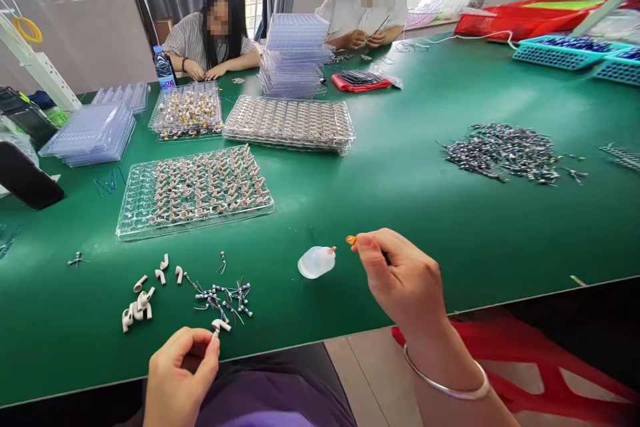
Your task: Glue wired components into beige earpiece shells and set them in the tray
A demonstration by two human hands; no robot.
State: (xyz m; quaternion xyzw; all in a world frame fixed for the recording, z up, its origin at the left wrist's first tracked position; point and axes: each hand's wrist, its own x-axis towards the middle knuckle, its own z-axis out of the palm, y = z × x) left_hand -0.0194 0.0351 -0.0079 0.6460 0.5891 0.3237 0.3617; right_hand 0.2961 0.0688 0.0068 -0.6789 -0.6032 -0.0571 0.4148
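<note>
Sideways, held white earpiece [221,325], stem [225,327] rightward

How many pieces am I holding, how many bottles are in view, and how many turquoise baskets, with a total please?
Held pieces: 2 (white earpiece in the left hand, orange piece in the right hand)
Bottles: 2 (small white bottle, water bottle)
Turquoise baskets: 2
Total: 6
</note>
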